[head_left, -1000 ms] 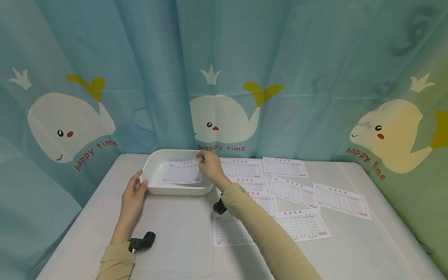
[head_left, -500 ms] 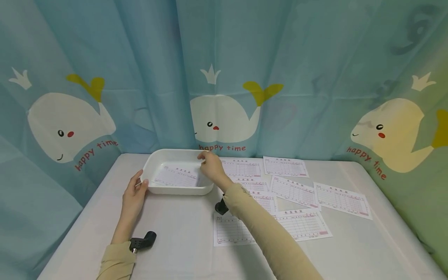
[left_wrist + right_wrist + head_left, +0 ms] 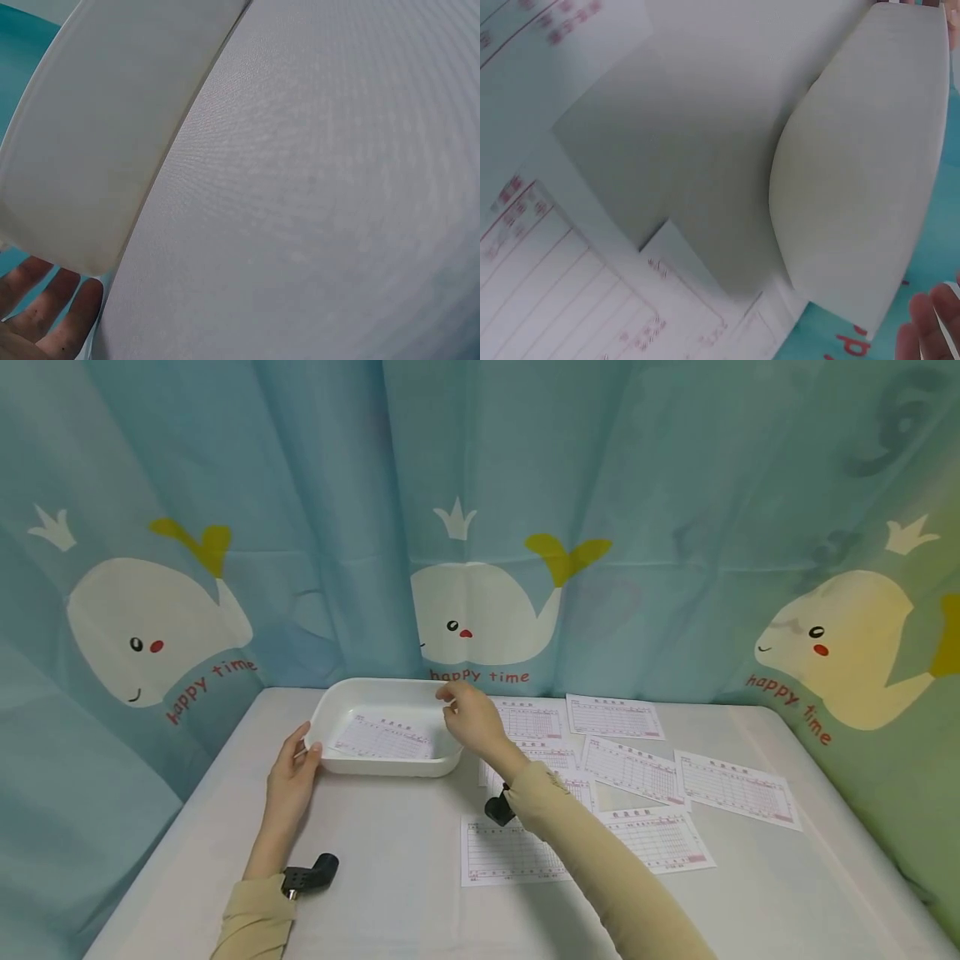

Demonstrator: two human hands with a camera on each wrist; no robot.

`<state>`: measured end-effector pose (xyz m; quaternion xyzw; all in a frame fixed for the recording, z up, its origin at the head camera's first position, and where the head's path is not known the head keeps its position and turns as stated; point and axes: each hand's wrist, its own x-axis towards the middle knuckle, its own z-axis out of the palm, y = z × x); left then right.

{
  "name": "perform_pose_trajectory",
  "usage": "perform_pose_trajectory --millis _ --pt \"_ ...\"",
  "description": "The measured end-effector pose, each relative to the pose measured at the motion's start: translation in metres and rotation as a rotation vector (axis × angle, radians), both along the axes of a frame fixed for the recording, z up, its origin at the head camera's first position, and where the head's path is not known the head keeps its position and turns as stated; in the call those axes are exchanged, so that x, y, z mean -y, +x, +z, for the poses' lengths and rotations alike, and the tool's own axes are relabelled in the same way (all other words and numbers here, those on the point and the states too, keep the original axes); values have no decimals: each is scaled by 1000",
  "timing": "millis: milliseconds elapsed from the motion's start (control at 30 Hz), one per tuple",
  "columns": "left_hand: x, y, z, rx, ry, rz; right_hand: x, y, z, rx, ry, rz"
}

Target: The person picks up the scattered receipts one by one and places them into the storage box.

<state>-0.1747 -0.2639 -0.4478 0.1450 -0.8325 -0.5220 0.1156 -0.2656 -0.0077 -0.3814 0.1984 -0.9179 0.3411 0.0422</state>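
Whale-print curtains (image 3: 480,527) hang close behind a table (image 3: 390,860) under a pale cloth. At its far left stands a white rectangular tray (image 3: 375,767), long axis running left to right, with one printed form (image 3: 384,739) lying flat inside.

Left hand (image 3: 291,770) rests against the tray's near-left corner, thumb on the rim and fingers fairly straight along the outer wall; the left wrist view shows the fingertips (image 3: 52,315) just below that wall. Right hand (image 3: 471,720) hangs over the tray's right end, fingers loosely bent and holding nothing; whether it touches the rim cannot be told. The form in the tray lies to the left of this hand and slightly nearer the person.

To the right of the right hand and nearer the person, loose forms (image 3: 630,768) are spread over the cloth, some overlapping; their long axes also run roughly left to right. The closest of them lie just beside and beneath the right wrist, so that hand is much nearer to them than the left. One form (image 3: 502,852) sits nearest the table's front edge, under the right forearm. Bare cloth lies between the tray and the front edge, and right of the sheets toward the right-hand curtain.
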Motion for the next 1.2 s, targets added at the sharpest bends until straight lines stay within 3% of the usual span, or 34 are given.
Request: perform_pose_trajectory --millis 400,1000,1200 --pt "-2 0 -2 -10 7 -8 -22 16 4 -75 45 53" --pt "0 2 -1 2 -20 1 -57 64 12 -344 147 105" --pt "1 0 0 3 -16 -1 -68 79 7 -323 167 100"
